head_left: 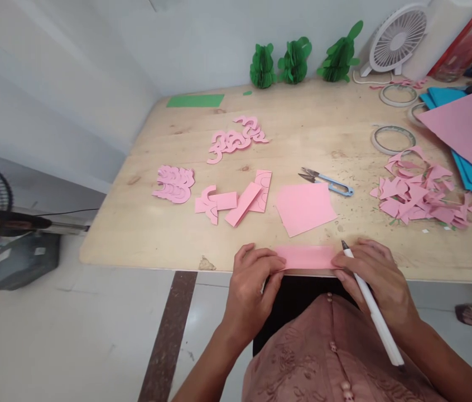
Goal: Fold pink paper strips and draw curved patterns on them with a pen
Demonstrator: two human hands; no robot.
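Observation:
A strip of pink paper [308, 257] stretches between my two hands at the table's front edge. My left hand [253, 279] pinches its left end between thumb and fingers. At the right end, my right hand [372, 273] grips the paper and also carries a white marker [376, 318], its dark tip pointing up and away from me. Just beyond the strip lies a larger pink paper sheet [306, 209]. Blue-handled thread snips [331, 184] lie partly against that sheet's upper edge. Folded pink pieces [244, 204], some with drawn curves, are left of it.
Curved pink cutouts [234, 137] and a stacked bunch [174, 184] lie on the left. Pink scraps [420, 192], tape rolls [393, 139] and coloured sheets [468, 131] occupy the right. Green paper figures [294, 61] and a white fan [399, 40] stand along the wall.

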